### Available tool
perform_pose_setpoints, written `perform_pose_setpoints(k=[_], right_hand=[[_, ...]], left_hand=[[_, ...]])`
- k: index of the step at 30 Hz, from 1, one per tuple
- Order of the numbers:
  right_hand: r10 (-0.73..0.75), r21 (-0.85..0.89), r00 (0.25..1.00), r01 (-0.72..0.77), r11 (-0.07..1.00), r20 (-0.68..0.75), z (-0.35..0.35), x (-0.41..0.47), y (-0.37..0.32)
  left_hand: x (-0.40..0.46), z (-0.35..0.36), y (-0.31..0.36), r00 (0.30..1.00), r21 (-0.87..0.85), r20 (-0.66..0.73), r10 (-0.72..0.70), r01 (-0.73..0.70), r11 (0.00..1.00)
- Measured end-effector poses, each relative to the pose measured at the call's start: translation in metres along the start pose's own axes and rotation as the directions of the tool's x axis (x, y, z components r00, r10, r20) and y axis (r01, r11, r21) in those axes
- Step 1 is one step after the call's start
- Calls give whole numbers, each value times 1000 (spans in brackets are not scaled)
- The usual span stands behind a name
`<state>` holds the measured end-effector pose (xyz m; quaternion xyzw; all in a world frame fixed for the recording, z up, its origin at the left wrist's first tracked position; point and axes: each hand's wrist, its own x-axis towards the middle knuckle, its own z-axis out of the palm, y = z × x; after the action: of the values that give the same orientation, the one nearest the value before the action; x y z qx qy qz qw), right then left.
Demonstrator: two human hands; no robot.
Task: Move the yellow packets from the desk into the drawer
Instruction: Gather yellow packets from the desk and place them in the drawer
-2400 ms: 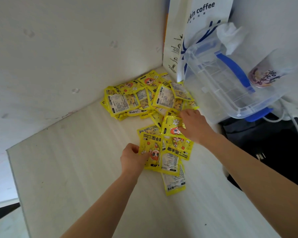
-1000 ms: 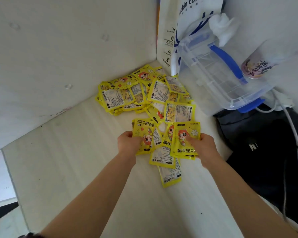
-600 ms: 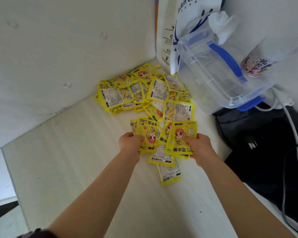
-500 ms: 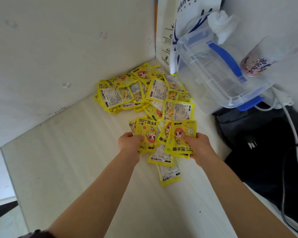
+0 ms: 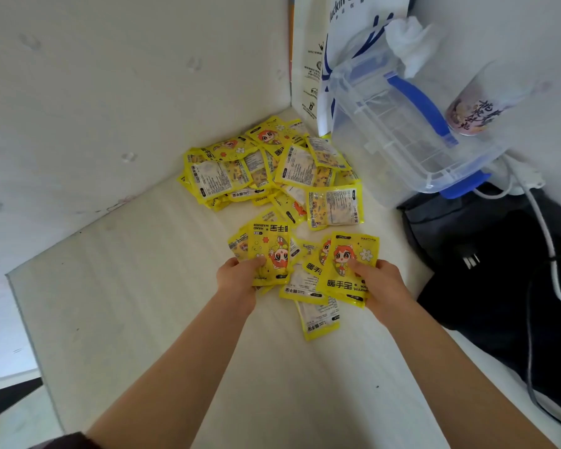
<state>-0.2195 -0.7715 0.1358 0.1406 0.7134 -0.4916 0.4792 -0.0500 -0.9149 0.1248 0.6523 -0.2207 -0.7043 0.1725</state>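
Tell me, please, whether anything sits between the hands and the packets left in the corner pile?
Nothing visible blocks them. The left hand and right hand each grip packets already; the corner pile lies open beyond. The clear box stands beside it.

We've got bright yellow packets [image 5: 266, 176] all over the pale off-white desk [image 5: 143, 303], fronts printed with a red-haired cartoon kid, little white flowers and black lettering, backs showing a white label panel with tiny black text. The clear plastic box [image 5: 399, 137] has a blue handle and blue clips, the paper bag [image 5: 318, 59] is white with dark blue print, the backpack [image 5: 486, 260] is black with a white cable [image 5: 544, 241] across it
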Motion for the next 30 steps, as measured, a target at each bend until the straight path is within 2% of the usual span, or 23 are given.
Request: perform_pose_setpoints(k=[4, 8, 19, 30], right_hand=[[18, 80, 999, -22, 997, 46, -7, -24, 11], [1, 112, 996, -11, 994, 87, -11, -50, 24], [-104, 142, 981, 81, 987, 165, -15, -124, 89], [-122, 237, 987, 95, 967, 106, 14, -202, 196]], left_hand=[[-11, -25, -1, 997, -83, 80, 22, -15, 996], [-30, -52, -6, 988, -89, 149, 29, -16, 996], [-81, -126, -41, 972, 12, 236, -9, 6, 1000], [-105, -232, -69, 934, 149, 356, -11, -45, 988]])
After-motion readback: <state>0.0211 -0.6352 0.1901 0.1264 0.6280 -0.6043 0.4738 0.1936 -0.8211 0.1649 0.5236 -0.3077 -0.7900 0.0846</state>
